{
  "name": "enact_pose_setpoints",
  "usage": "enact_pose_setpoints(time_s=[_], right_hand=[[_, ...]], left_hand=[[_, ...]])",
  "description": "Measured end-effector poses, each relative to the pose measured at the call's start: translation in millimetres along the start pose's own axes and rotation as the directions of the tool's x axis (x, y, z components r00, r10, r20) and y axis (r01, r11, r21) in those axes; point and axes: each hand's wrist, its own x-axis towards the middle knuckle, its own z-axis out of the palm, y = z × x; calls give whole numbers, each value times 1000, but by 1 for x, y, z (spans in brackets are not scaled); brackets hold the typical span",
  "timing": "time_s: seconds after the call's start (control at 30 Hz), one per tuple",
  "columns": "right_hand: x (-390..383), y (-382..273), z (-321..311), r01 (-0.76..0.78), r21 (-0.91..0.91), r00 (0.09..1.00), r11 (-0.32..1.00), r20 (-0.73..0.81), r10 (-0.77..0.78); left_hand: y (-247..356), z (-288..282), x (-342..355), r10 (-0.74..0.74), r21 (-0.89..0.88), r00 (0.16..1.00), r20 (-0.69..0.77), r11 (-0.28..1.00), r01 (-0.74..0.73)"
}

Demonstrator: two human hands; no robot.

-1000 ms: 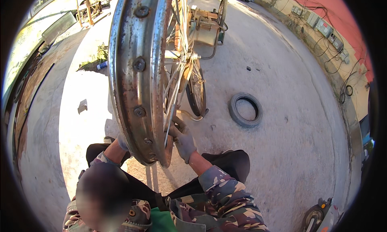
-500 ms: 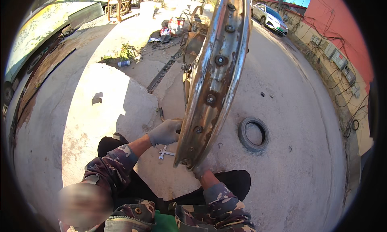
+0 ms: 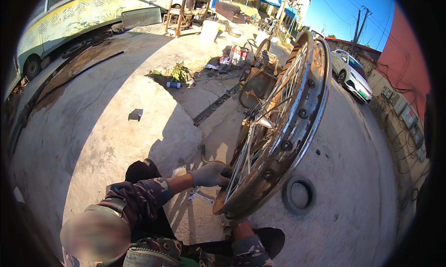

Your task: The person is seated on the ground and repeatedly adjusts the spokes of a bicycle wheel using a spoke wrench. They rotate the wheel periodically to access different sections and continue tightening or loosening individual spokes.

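A rusty spoked wheel rim (image 3: 274,160) without a tyre stands before me, tilted to the right, on what looks like an upturned bike-like frame (image 3: 255,90). My left hand (image 3: 211,174), in a grey glove, is at the spokes by the near, lower part of the rim. Its fingers are curled, and the spokes partly hide what lies in them. My right hand (image 3: 231,226) is under the lower end of the rim, which hides most of its fingers. Two wrenches (image 3: 200,195) lie on the ground below my left hand. A bent, dark-handled tool (image 3: 203,151) shows just beyond it.
A small black tyre (image 3: 298,196) lies on the concrete to the right. Ahead are a red-and-white can (image 3: 239,56), a bottle (image 3: 173,85) and a small dark block (image 3: 135,114). A wooden frame (image 3: 179,16) stands farther off. A light-coloured car (image 3: 351,76) is parked at the far right.
My view has tilted and turned, so the wheel now shows its spokes and leans farther right. Both hands stay at its lower part.
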Motion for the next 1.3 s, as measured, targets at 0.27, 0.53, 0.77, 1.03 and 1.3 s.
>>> enact_pose_setpoints(time_s=[0.27,0.53,0.77,1.03,1.3], right_hand=[[11,-49,102,-77,470,983,879,-113,146],[17,-23,76,31,204,992,978,-123,-6],[15,-30,66,-3,249,995,968,-101,29],[5,-81,115,-19,30,948,999,-317,27],[13,-86,126,-30,324,930,945,-338,145]], left_hand=[[5,-12,-9,39,140,999,-35,990,-33],[6,-20,-13,5,51,999,50,999,-8],[13,-18,-12,-100,-388,989,113,911,136],[-24,-4,-5,137,-135,987,86,983,-125],[-122,-10,-27,-210,-564,945,251,762,319]])
